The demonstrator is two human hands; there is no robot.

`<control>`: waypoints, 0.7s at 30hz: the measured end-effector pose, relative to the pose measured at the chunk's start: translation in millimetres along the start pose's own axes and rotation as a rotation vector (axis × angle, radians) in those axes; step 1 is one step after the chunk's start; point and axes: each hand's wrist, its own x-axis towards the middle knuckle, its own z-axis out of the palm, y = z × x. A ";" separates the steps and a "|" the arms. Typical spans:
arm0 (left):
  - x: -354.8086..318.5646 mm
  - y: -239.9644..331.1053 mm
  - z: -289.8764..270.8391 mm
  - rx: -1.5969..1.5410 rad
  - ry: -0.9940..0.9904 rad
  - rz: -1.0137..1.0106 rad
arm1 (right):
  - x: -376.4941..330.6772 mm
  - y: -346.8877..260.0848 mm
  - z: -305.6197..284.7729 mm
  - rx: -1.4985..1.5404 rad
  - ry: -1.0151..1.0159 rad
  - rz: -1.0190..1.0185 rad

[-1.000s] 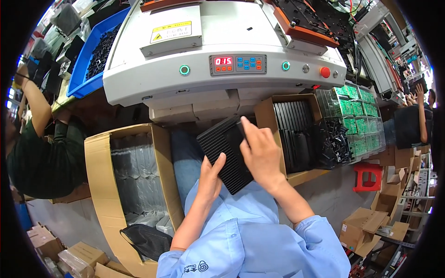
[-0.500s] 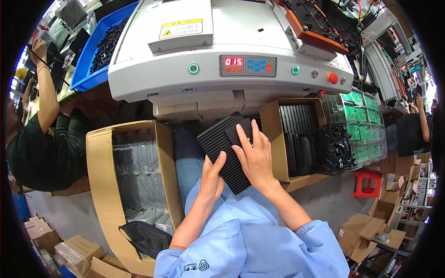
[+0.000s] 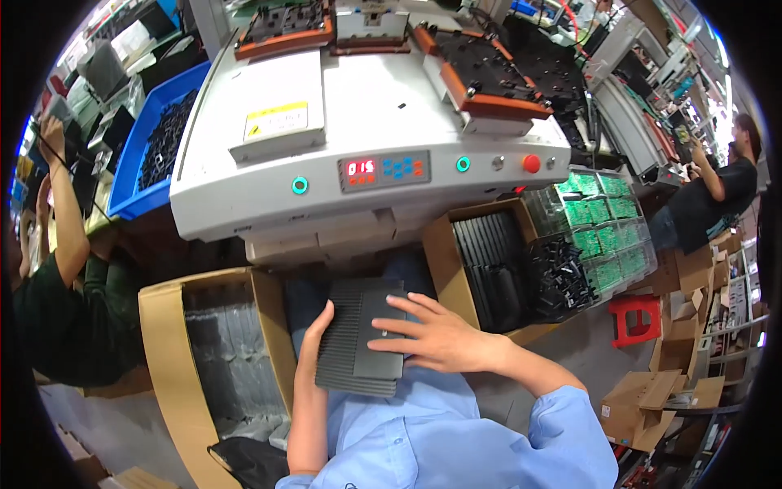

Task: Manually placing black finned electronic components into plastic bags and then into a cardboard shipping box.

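Note:
In front of my lap is a black ribbed rectangular case, its ridges running crosswise. A smooth flat black panel covers the right part of its upper face. My left hand grips the case along the left edge, thumb up the side; its other fingers are hidden behind. Across the panel lies my right hand, fingers spread and pointing left, their tips on the surface. Whether the right thumb touches the case is hidden.
Ahead stands a white machine with lit buttons and orange-edged fixtures. A carton of wrapped pieces sits left, a carton of black cases right. Beyond are black small parts, green circuit boards, a blue bin and a red stool. People work on both sides.
The case has turned from a diagonal to nearly straight and sits lower and further left. My left hand has shifted to its left edge; my right fingers have swung from pointing up to pointing left.

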 end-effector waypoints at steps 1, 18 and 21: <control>-2.0 -1.1 1.8 0.015 0.008 -0.030 | -0.5 2.6 2.1 -0.020 0.010 0.008; -2.3 41.6 -44.3 0.054 0.122 0.359 | -32.3 193.1 -214.7 -0.212 1.127 0.655; -2.8 57.0 -77.2 0.081 0.190 0.438 | -46.3 225.3 -222.3 0.028 0.964 0.645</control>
